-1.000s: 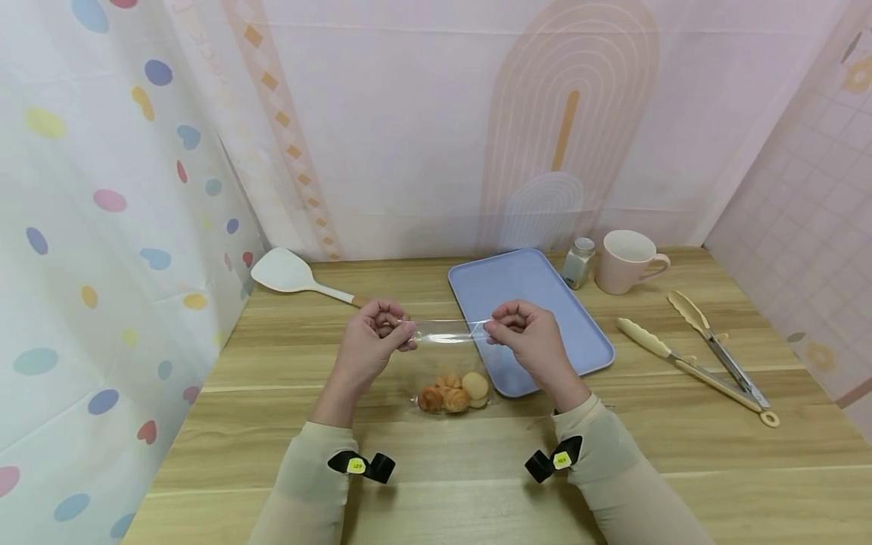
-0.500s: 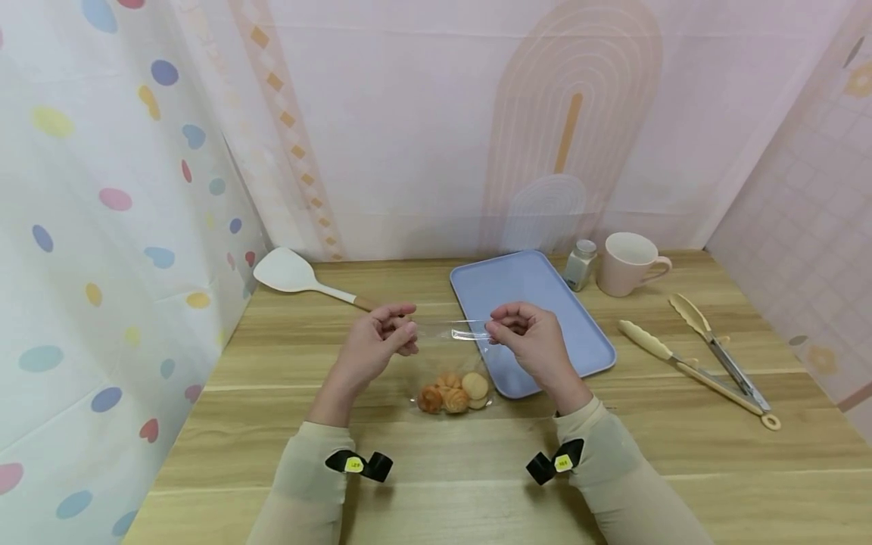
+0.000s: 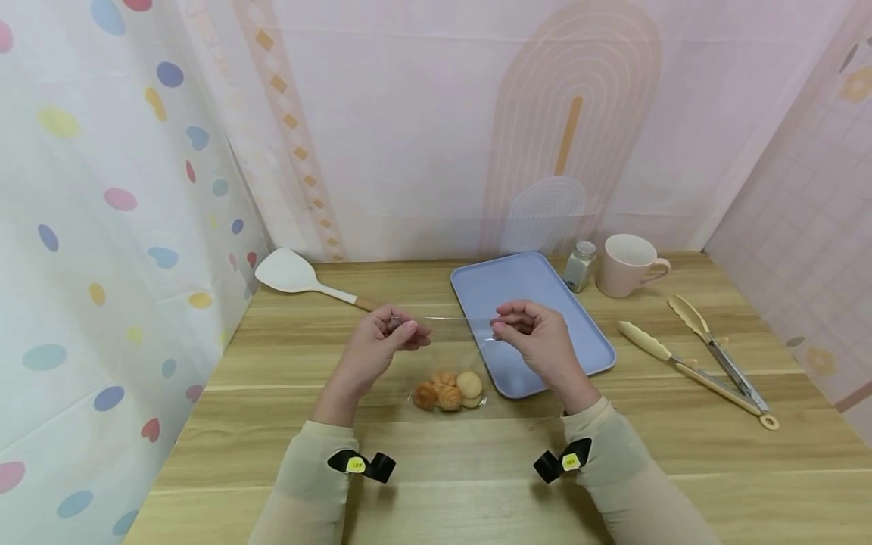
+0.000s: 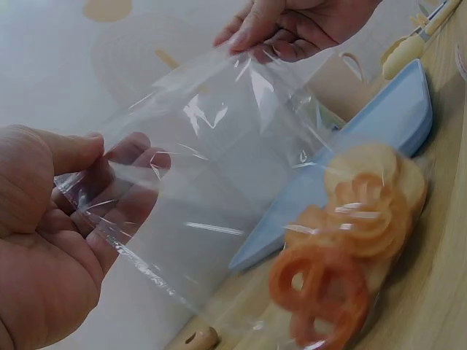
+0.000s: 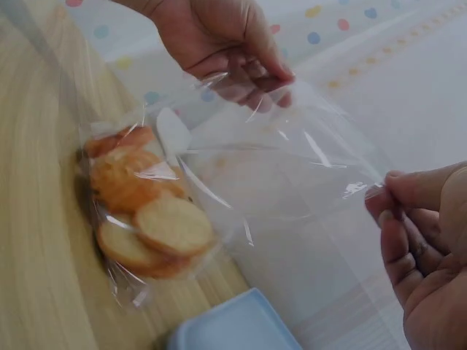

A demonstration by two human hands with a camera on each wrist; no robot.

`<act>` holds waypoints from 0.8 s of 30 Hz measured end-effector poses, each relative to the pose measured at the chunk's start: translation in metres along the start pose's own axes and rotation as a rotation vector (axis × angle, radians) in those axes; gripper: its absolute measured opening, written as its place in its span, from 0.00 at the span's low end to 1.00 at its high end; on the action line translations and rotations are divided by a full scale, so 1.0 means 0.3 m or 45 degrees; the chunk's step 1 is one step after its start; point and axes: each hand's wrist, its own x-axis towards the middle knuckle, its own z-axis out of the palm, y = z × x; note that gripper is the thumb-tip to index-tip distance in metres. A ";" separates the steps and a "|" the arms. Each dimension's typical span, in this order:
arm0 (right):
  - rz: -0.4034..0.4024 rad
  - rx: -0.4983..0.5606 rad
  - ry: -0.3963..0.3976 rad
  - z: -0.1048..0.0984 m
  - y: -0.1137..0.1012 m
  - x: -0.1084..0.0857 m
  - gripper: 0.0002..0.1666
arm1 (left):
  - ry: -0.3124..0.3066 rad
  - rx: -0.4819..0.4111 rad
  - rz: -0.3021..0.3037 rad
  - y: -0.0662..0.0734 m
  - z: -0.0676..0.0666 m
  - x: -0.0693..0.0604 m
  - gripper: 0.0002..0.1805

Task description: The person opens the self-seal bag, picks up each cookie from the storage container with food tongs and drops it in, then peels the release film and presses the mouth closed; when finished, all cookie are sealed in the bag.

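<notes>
A clear plastic bag [image 4: 211,138] hangs by its upper edge between my two hands. At its bottom lie several baked cookies [image 3: 448,390]: a pretzel shape [image 4: 317,292], a piped swirl [image 4: 371,211] and pale round ones [image 5: 174,223]. My left hand [image 3: 373,344] pinches one top corner between thumb and fingers, with its fingertips behind the film. The opposite corner is pinched by my right hand [image 3: 538,341], thumb against forefinger. Whether the bag's bottom touches the table is hard to tell.
Behind the right hand lies a blue tray [image 3: 504,276]. A glass shaker [image 3: 579,267] and a pink mug [image 3: 625,265] stand past it. Tongs [image 3: 702,363] rest at the right, a white spatula [image 3: 289,271] at the back left. Curtains hang around the wooden table [image 3: 450,484].
The right hand has moved slightly right. The left hand's fingers have shifted on the bag's edge, and the cookies have swung a little to the left.
</notes>
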 end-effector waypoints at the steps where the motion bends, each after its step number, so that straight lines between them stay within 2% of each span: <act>1: -0.015 -0.042 -0.007 -0.004 -0.005 0.002 0.14 | -0.010 0.002 0.015 0.004 0.001 -0.001 0.11; 4: -0.111 -0.239 -0.016 -0.009 -0.032 0.012 0.16 | -0.045 0.038 0.063 0.015 0.006 -0.003 0.09; 8: -0.350 -0.581 -0.083 0.018 -0.106 0.029 0.18 | -0.107 0.092 0.116 0.038 0.015 -0.009 0.08; 10: -0.457 -0.710 -0.203 0.049 -0.150 0.043 0.19 | -0.134 0.108 0.142 0.050 0.020 -0.014 0.08; 12: -0.508 -0.801 -0.376 0.086 -0.189 0.061 0.20 | -0.145 0.135 0.160 0.061 0.025 -0.020 0.07; 15: -0.439 -0.849 -0.666 0.137 -0.228 0.096 0.17 | -0.149 0.187 0.167 0.075 0.031 -0.029 0.06; 17: -0.358 -0.865 -0.795 0.159 -0.237 0.119 0.13 | -0.157 0.206 0.160 0.081 0.034 -0.033 0.05; 20: -0.271 -0.858 -0.893 0.170 -0.236 0.142 0.07 | -0.184 0.197 0.147 0.084 0.037 -0.035 0.05; 24: -0.259 -0.867 -0.910 0.156 -0.228 0.146 0.03 | -0.202 0.184 0.145 0.083 0.035 -0.031 0.06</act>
